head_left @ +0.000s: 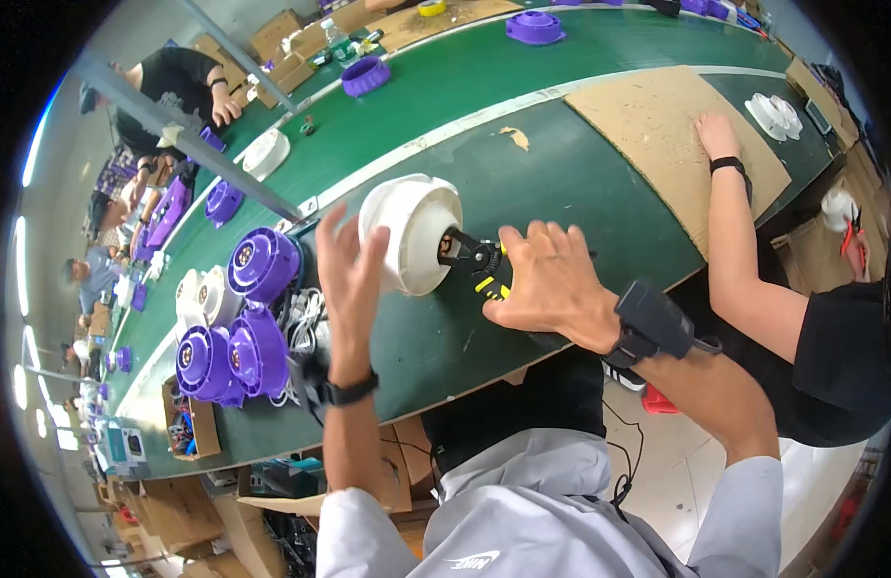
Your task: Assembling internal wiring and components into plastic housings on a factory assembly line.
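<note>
Head view shows the right hand (551, 284) gripping yellow-handled pliers (482, 265) at the white housing (412, 231) on the green desk (580, 183); left hand (349, 265) hovers open, probably should steady it.

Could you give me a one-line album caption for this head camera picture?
Right hand works yellow-handled pliers into a white round housing on a green bench; left hand open beside it.

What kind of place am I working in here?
Most likely a factory assembly line. A long green belt carries purple housings past several seated workers, more purple housings are stacked at your station, and your right hand holds pliers to a white housing.
</note>
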Motion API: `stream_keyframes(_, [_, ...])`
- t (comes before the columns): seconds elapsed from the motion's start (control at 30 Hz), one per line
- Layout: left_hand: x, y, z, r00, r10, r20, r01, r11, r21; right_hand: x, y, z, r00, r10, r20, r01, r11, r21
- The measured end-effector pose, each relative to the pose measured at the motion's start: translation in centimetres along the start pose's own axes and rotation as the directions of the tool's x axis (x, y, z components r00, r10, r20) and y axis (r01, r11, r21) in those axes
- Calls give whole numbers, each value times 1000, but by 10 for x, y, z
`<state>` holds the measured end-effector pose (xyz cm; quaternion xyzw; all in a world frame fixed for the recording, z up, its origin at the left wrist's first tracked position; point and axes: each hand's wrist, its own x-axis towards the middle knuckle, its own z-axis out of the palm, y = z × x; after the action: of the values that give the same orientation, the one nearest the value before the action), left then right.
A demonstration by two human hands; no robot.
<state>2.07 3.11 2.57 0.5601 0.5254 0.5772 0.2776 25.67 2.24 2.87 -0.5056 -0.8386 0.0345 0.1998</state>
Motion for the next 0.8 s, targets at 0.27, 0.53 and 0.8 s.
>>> stream_keyframes(0.27, [-6, 13, 6, 985, 95, 147, -146, 906, 398, -1, -2, -6, 869, 223, 441, -442, 750, 492])
stream_keyframes(0.53, [37, 55, 9, 901, -301, 312, 49, 786, 617, -11, -17, 3, 999, -17, 30, 18, 998, -52])
stream_keyframes(0.8, [-6, -2, 7, 970, 173, 172, -233, 868, 438, -3, 9, 13, 872, 253, 418, -470, 671, 573])
